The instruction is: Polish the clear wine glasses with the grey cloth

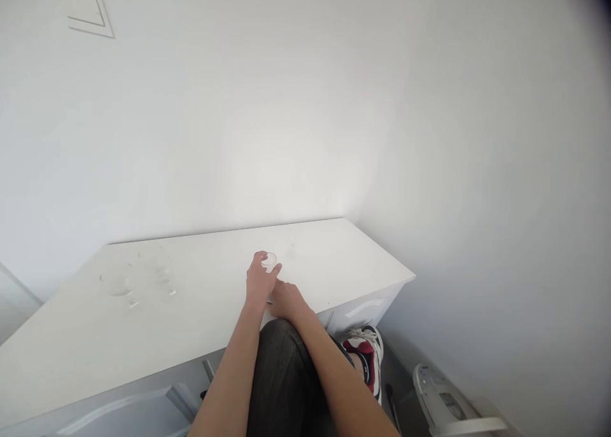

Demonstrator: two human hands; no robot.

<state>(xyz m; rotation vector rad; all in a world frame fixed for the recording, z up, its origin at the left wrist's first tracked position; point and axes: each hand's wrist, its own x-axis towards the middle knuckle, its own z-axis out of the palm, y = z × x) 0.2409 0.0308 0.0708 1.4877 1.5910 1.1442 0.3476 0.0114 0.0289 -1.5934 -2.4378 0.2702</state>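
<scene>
My left hand (260,281) is curved around a clear glass (270,259), whose round rim shows between thumb and fingers. Close against it and slightly lower, my right hand (286,299) is closed, with its fingers curled inward. A small greyish thing (270,300) shows at the right hand's edge, too small to name. The lower part of the glass is hidden by the hands. Both hands are over the front part of a white countertop (200,310).
Several clear glass pieces (117,287) stand at the counter's left, their outlines faint. Another faint transparent piece (293,243) is behind the hands. My raised knee (281,360) touches the counter's front area. A white appliance (443,399) stands on the floor at right.
</scene>
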